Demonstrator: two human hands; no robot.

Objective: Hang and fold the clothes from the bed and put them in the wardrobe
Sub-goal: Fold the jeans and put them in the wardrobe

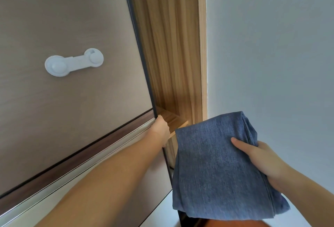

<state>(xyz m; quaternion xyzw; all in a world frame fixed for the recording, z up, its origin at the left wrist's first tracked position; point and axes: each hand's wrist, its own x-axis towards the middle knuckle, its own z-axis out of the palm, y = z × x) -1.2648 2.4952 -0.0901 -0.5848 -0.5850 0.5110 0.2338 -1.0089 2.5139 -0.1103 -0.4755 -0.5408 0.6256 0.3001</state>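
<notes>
The left hand [161,129] curls its fingers around the sliding wardrobe door's [72,85] edge; the right hand [260,159] grasps folded blue jeans [213,169] beside it.

Single head-worn wide-angle view, tilted upward, close to the wardrobe door [72,91] at frame left, wall [271,45] at right.

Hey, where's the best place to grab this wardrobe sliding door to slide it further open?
Grip the sliding door by its dark right-hand edge, coming from the open gap side, where the left hand grips it. The panel face is flat with no handle visible.
</notes>
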